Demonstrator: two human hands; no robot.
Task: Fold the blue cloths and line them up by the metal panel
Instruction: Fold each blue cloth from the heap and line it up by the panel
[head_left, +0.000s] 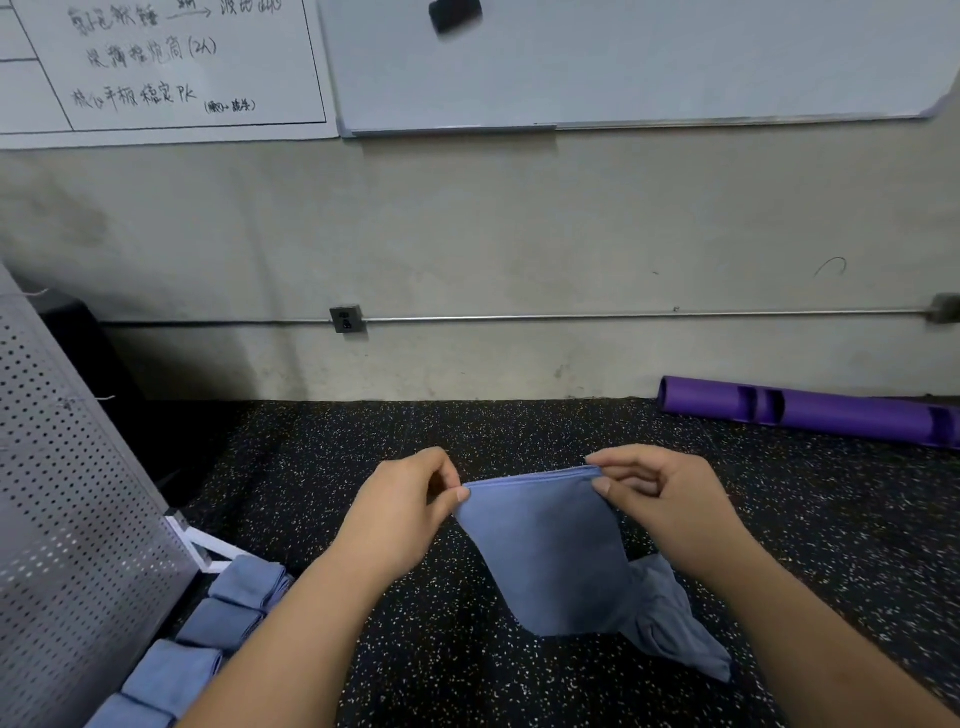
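A blue cloth (545, 551), doubled over, hangs in the air above the speckled floor. My left hand (400, 514) pinches its upper left corner and my right hand (660, 499) pinches its upper right corner, so the top edge is stretched between them. A crumpled blue cloth (670, 618) lies on the floor behind and below the hanging one, partly hidden by it. Several folded blue cloths (223, 623) lie in a row along the foot of the perforated metal panel (67, 493) at the left.
The floor is black rubber with white specks (467, 649). A purple tube (810, 410) lies against the wall at the right. A white bracket (208, 551) sticks out at the panel's base. Whiteboards (597, 62) hang on the grey wall.
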